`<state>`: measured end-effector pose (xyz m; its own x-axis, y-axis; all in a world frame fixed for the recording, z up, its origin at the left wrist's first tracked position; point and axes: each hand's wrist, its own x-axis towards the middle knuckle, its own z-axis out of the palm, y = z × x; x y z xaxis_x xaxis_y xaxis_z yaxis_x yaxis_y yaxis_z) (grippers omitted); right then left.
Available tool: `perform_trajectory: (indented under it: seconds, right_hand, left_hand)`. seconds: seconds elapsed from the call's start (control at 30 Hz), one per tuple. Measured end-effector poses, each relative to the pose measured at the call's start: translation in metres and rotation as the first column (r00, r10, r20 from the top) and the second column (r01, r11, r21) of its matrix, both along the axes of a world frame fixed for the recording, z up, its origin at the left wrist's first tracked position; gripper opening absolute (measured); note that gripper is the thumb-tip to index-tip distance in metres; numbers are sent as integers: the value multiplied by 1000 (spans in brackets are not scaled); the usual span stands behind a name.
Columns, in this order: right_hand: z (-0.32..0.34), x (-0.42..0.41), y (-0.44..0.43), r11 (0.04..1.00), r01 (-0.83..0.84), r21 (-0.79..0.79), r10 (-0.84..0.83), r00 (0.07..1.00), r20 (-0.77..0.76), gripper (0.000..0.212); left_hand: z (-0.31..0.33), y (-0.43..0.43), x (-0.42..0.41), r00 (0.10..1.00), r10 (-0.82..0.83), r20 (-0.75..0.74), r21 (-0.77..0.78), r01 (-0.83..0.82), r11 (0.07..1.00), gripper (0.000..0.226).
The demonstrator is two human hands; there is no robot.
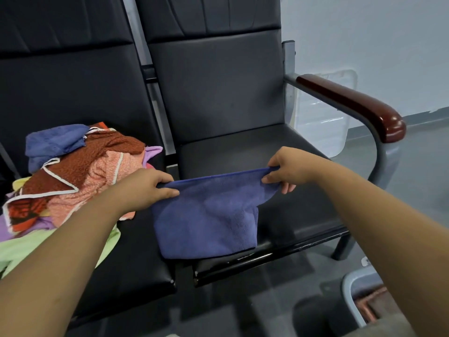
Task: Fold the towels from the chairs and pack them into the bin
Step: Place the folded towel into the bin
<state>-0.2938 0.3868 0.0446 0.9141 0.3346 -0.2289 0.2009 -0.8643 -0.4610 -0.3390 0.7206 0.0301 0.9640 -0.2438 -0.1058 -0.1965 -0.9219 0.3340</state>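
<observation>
At nine o'clock, on the left chair seat (136,251), a pile of towels (73,171) is heaped. Near the centre the blue towel (206,220) is pinched at its upper corners by the left hand (145,188) and the right hand (289,170), and it is draped over the front of the right chair seat (267,147). The fold is best made with the top edge kept taut and level and the corners matched before the grey bin (349,288), partly seen at five o'clock, is approached.
</observation>
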Motion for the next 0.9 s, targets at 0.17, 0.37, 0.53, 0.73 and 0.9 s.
perform_trajectory:
  seconds: [0.17,0.37,0.53,0.73,0.9]
  right_hand:
    - [-10,6,-6,984,172,37,-175,983,64,21]
    - [2,7,6,877,240,417,-441,747,497,23]
    - [16,9,-12,767,128,628,-569,587,576,31]
    - [-21,11,-30,797,313,517,-548,736,397,15]
    - [-57,4,-48,762,369,533,-439,898,6,9]
  left_hand:
    - [-23,-10,8,956,284,-69,-433,-285,855,15]
    - [-16,-54,31,901,411,-137,-947,-240,211,18]
    - [-1,-45,35,851,390,352,-814,73,576,25]
    - [-36,-36,31,908,362,210,-684,-128,718,14]
    - [-63,-22,22,964,266,-20,-476,-243,845,11]
